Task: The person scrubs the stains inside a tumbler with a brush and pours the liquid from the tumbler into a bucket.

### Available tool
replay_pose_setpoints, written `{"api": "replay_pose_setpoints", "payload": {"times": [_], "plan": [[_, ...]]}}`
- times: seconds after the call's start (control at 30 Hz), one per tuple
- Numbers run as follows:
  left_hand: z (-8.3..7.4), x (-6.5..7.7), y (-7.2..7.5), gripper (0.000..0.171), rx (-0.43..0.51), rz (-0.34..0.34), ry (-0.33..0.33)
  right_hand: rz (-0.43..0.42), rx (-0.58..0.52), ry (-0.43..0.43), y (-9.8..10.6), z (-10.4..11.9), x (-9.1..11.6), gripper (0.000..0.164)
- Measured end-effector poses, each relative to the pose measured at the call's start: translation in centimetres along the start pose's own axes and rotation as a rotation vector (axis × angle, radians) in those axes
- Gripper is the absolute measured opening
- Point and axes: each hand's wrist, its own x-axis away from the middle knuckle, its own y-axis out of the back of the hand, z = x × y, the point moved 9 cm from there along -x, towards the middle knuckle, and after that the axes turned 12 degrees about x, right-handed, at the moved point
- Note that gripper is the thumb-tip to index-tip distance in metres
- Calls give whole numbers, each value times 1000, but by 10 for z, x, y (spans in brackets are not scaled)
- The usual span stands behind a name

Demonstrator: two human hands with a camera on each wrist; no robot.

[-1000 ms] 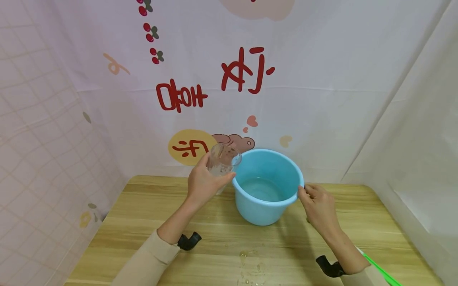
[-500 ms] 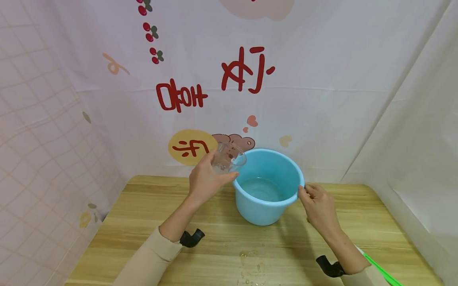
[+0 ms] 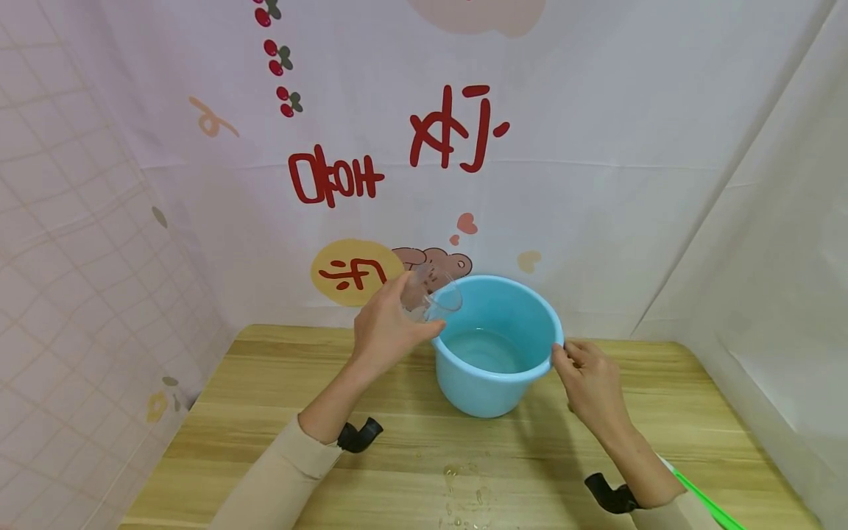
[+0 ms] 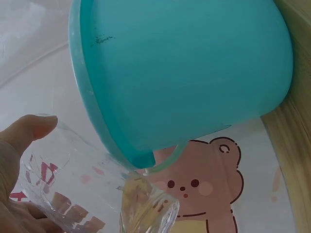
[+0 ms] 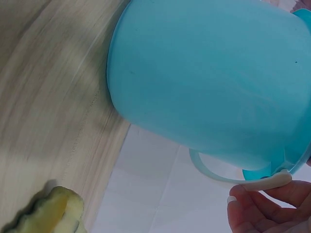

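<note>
Since the earlier frame, the clear cup [image 3: 422, 296] has shifted slightly right and tipped further; it is at the centre of the head view, its mouth leaning over the left rim of the blue bucket [image 3: 483, 397]. The left hand [image 3: 387, 327] grips the cup round its side. The right hand [image 3: 592, 383], right of centre, holds the bucket's handle [image 5: 265, 182] beside the rim. The cup looks light, thin and probably slippery if wet, best held gently low on its wall. The bucket, with shallow water [image 3: 486, 355] inside, seems heavier and stiff, steadiest by rim or handle.
</note>
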Motion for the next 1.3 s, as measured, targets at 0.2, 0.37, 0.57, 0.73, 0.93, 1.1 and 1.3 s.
{"api": "replay_pose_setpoints", "payload": {"times": [0.2, 0.37, 0.57, 0.73, 0.93, 1.1, 1.3], "plan": [[-4, 0, -2, 88, -35, -6, -9, 9, -8, -2, -1, 1, 0, 33], [-7, 2, -4, 88, -61, 0, -13, 15, -13, -8, -2, 1, 1, 34], [-14, 4, -7, 89, -90, 14, -46, -3, -8, 11, -1, 2, 1, 31], [-19, 6, -9, 87, -103, 10, -97, 6, -6, 6, -2, 3, 1, 32], [-26, 8, -12, 87, -133, 9, -154, 21, 0, 3, -2, 3, 1, 35], [-31, 10, -14, 90, -143, 9, -184, 27, -7, -4, -2, 3, 1, 36], [-36, 10, -16, 93, -165, 21, -197, 32, -12, -8, -2, 2, 1, 37]]}}
